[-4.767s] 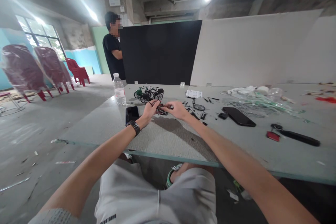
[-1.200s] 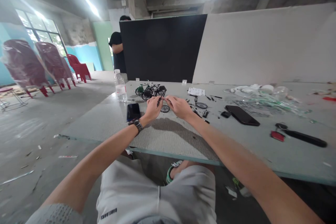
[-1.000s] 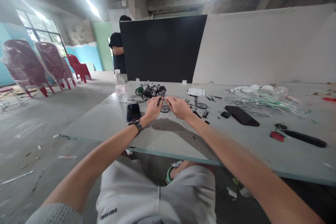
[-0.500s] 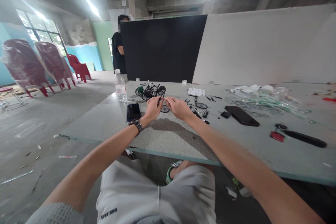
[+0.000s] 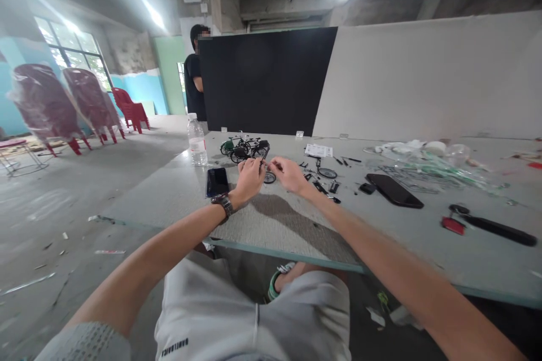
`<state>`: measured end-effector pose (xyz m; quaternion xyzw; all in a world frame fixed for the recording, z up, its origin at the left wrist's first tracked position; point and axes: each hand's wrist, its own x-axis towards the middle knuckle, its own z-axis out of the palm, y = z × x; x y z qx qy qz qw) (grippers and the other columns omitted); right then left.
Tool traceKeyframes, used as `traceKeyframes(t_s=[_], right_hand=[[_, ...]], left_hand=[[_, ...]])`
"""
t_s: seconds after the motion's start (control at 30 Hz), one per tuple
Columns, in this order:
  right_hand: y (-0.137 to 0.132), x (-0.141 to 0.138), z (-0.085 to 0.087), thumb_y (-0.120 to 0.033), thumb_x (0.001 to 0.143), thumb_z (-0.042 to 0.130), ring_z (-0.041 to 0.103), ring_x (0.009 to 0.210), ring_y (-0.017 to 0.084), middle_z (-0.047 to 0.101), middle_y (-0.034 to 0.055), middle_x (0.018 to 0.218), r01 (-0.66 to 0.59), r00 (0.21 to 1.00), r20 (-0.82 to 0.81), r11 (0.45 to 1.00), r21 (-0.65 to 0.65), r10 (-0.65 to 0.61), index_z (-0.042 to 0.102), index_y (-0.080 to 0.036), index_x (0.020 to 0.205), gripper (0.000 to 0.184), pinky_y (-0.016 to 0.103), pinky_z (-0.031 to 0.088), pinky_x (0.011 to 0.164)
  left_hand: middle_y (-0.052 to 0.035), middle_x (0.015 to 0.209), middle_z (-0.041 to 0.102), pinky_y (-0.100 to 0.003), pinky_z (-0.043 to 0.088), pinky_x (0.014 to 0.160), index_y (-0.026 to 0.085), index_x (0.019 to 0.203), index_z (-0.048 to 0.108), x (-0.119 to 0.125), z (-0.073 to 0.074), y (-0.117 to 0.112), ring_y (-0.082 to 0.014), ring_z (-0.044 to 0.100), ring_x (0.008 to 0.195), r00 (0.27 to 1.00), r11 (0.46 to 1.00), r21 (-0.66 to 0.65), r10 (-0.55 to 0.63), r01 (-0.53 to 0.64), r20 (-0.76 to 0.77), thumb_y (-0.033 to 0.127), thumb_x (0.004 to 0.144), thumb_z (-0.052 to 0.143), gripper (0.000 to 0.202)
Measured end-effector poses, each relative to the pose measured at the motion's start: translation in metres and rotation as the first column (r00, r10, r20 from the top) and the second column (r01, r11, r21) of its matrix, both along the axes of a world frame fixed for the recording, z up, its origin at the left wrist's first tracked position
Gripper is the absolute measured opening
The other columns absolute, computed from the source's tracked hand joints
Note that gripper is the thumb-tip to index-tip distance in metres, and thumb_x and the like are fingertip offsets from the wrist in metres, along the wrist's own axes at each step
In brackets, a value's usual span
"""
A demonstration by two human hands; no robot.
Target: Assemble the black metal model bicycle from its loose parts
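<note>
Pinching a thin black model part from both ends, the left hand and right hand meet just above the desk toward its far left corner; it looks light, slender, easily bent, so fingertip grips near the ends suit it

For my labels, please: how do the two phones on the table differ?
The left phone, beside the left hand, lies almost straight; the right phone, beyond the right hand, lies diagonally. The left phone reflects bluish light; the right phone looks plain black. Both lie flat on the table.
</note>
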<state>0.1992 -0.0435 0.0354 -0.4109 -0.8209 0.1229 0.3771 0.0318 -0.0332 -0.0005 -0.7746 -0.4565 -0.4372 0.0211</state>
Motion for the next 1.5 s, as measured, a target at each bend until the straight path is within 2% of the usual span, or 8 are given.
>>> traceKeyframes(t_s=[0.1,0.17,0.3,0.5,0.77,1.07,1.27,1.5], right_hand=[[0.003,0.0,0.001,-0.069,0.1,0.039,0.028,0.04,0.012,0.03,-0.0084,0.05,-0.093,0.988,-0.147,0.94,-0.327,0.047,0.059,-0.021,0.09,0.053,0.029,0.031,0.046],[0.003,0.0,0.002,-0.064,0.101,0.04,0.029,0.04,0.012,0.034,-0.007,0.051,-0.039,0.994,-0.108,0.938,-0.344,0.002,0.06,-0.02,0.091,0.049,0.029,0.032,0.046],[-0.004,0.001,0.003,-0.039,0.105,0.04,0.047,0.051,0.016,0.062,0.0054,0.07,0.102,0.974,0.2,0.995,0.011,-0.102,0.06,-0.016,0.106,0.03,0.028,0.031,0.053],[-0.011,0.008,0.005,-0.015,0.1,0.031,0.045,0.052,0.015,0.07,0.0154,0.098,0.057,0.764,0.583,0.929,0.365,-0.277,0.059,-0.018,0.128,0.039,0.032,0.019,0.056],[-0.005,0.002,0.004,-0.043,0.106,0.035,0.044,0.051,0.016,0.057,0.0011,0.065,0.01,0.983,0.183,0.998,0.067,-0.022,0.055,-0.021,0.095,0.032,0.029,0.029,0.056],[0.007,0.004,0.005,-0.045,0.103,0.04,0.047,0.056,0.016,0.053,0.0005,0.067,0.075,0.994,0.084,0.995,-0.068,-0.069,0.051,-0.023,0.085,0.031,0.03,0.032,0.056],[0.015,0.02,-0.003,-0.064,0.103,0.035,0.047,0.057,0.018,0.046,-0.0008,0.065,0.211,0.976,0.075,0.976,-0.058,-0.207,0.036,-0.026,0.078,0.045,0.032,0.033,0.058],[0.015,0.008,-0.018,-0.072,0.085,0.064,0.057,0.069,0.02,0.06,0.0027,0.076,0.044,0.999,-0.007,0.99,-0.137,-0.046,0.032,-0.026,0.08,0.056,0.031,0.04,0.061]], left_hand=[[-0.0124,0.112,0.071,-0.042,0.03,0.104,0.019,0.113,0.061,-0.001,0.0,0.003,-0.0266,0.057,0.115,0.999,1.0,0.023,-0.009,0.01,-0.04,0.023,0.104,0.04,0.024],[-0.0121,0.111,0.072,-0.043,0.029,0.105,0.02,0.112,0.062,-0.001,0.001,0.004,-0.0269,0.056,0.116,0.999,1.0,0.005,-0.018,0.018,-0.051,0.023,0.103,0.041,0.023],[-0.012,0.109,0.072,-0.044,0.029,0.103,0.02,0.112,0.062,-0.005,0.003,0.005,-0.0273,0.057,0.115,0.998,0.999,-0.037,-0.016,0.014,-0.059,0.024,0.104,0.039,0.025],[-0.0132,0.11,0.07,-0.043,0.03,0.098,0.017,0.116,0.059,-0.007,0.001,0.0,-0.0274,0.057,0.111,0.996,0.998,-0.019,-0.059,0.058,-0.064,0.023,0.104,0.037,0.026],[-0.0134,0.116,0.07,-0.046,0.025,0.106,0.018,0.114,0.061,-0.007,0.002,0.002,-0.0271,0.055,0.118,0.996,0.998,-0.014,-0.054,0.053,-0.076,0.022,0.103,0.038,0.026],[-0.0085,0.102,0.074,-0.044,0.035,0.105,0.02,0.112,0.064,-0.003,0.004,0.011,-0.0249,0.061,0.111,0.984,0.98,-0.136,-0.125,0.142,0.129,0.024,0.102,0.043,0.024],[-0.0095,0.103,0.073,-0.029,0.05,0.083,0.015,0.113,0.067,-0.005,0.001,0.023,-0.0179,0.068,0.095,0.737,0.853,-0.265,-0.187,0.45,0.649,0.026,0.101,0.048,0.025],[-0.0075,0.098,0.073,-0.03,0.053,0.091,0.015,0.12,0.069,-0.009,-0.004,0.026,-0.0157,0.068,0.094,0.421,0.705,-0.19,-0.168,0.684,0.892,0.03,0.097,0.062,0.028]])
